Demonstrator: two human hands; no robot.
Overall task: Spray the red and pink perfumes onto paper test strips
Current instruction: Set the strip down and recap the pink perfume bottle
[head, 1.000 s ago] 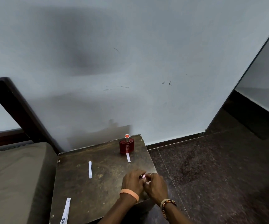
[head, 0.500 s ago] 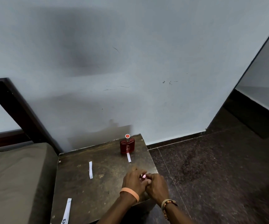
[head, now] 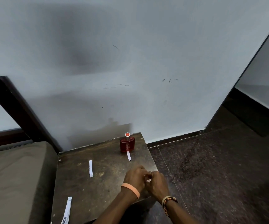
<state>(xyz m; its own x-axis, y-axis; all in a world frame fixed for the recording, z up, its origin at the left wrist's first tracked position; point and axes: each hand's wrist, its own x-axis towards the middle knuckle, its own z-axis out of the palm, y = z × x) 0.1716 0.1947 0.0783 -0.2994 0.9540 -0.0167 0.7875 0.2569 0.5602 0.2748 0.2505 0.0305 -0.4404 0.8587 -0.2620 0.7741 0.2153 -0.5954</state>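
Note:
The red perfume (head: pixel 127 145) stands upright at the back right of the dark table (head: pixel 98 193), one paper strip (head: pixel 128 156) lying just in front of it. A second paper strip (head: pixel 90 168) lies mid-table. My left hand (head: pixel 134 177) and right hand (head: pixel 157 183) meet over the table's right front edge, fingers curled toward each other. The pink perfume they enclose is almost wholly hidden. A small white piece (head: pixel 148 180), seemingly paper, shows between the hands by my right fingers.
A longer printed white strip (head: pixel 67 210) lies at the table's front left. An olive mattress (head: pixel 17 175) with a dark wooden frame (head: pixel 17 107) borders the table's left side. The wall stands right behind the table. Dark stone floor (head: pixel 219 175) spreads to the right.
Both hands stay together at the same spot. The pink glint seen between them earlier is now covered by the fingers. The red perfume and strips have not moved.

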